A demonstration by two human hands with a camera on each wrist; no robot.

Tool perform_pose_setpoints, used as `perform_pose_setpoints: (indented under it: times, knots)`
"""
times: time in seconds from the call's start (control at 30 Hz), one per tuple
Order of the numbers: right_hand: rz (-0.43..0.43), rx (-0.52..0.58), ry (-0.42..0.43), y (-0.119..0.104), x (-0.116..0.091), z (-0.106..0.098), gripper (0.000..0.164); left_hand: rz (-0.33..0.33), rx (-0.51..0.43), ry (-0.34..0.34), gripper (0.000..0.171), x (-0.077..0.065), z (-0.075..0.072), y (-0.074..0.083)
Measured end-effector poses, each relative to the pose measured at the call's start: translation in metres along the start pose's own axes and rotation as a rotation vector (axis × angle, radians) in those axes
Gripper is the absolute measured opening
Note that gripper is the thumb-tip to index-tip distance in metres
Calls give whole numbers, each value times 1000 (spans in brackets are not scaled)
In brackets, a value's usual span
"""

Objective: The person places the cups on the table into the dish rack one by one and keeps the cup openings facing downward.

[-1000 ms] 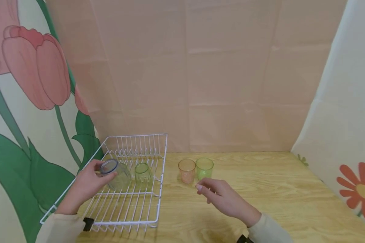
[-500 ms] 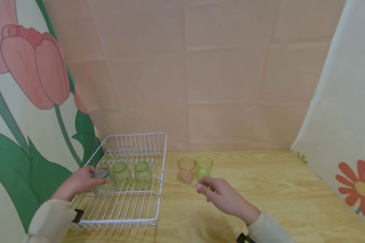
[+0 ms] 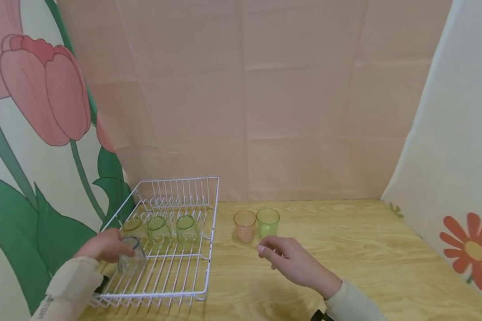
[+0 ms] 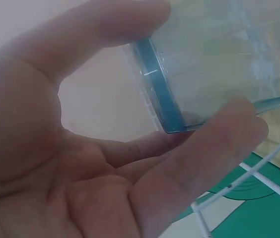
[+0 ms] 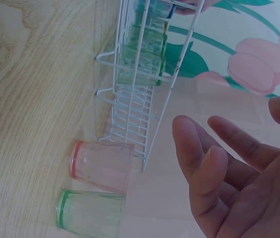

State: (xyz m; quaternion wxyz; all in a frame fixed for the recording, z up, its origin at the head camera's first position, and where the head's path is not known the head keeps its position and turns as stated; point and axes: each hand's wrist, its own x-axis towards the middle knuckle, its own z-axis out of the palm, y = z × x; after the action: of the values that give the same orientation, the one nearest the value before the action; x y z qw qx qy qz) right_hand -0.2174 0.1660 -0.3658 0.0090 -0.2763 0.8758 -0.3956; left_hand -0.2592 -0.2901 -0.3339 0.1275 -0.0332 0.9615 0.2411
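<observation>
Printed tulips point(image 3: 46, 96) stand on the wall hanging to the left of and beyond the left hand point(image 3: 103, 246). A pale sleeve point(image 3: 74, 285) covers the arm behind that hand. The left hand pinches a blue-tinted glass point(image 3: 131, 263) between thumb and fingers; the left wrist view shows its thick blue base facing the palm, so the glass is mouth down. It is over the white wire rack point(image 3: 156, 294); whether it touches the wires I cannot tell. Just beyond the left hand's fingers stands a yellowish glass point(image 3: 134, 228), then, farther to the hand's right, a middle green glass point(image 3: 158, 232) and an outer green glass point(image 3: 188, 232), all three mouth down in the rack.

Between the two hands, farther away than the right hand point(image 3: 295, 263), an orange glass point(image 3: 245, 226) stands upright on the wood-grain table point(image 3: 365, 240). Just beside it, nearer the right hand and beyond its fingertips, is an upright light-green glass point(image 3: 268, 222). The right hand is in the air, its fingers loosely bent and grasping nothing. To its right, an orange flower point(image 3: 475, 250) is printed on the side cloth.
</observation>
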Motion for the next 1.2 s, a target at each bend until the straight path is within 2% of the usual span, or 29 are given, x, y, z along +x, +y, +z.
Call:
perform_pose_setpoints:
  times: [0.23, 0.4, 0.7, 0.83, 0.97, 1.07, 1.2]
  knots:
    - [-2, 0, -10, 1, 0, 3, 30, -19, 16, 20, 40, 4, 3, -9]
    - [-6, -6, -7, 0, -1, 3, 29, -37, -4, 1, 40, 6, 1, -10]
    - [-22, -8, -13, -1, -1, 3, 28, 5, 22, 54, 33, 6, 1, -10]
    - [-22, -11, -13, -1, -1, 4, 28, 0, 18, 45, 34, 7, 1, -11]
    - [-21, -17, -13, 0, -1, 4, 29, -2, 4, 36, 44, 8, 1, -11]
    - [-19, -18, -20, 0, 0, 3, 30, 10, 23, 34, 60, 6, -2, -9]
    - [-11, -20, -30, -1, -1, 3, 30, 59, 108, 75, 77, 4, -9, 0]
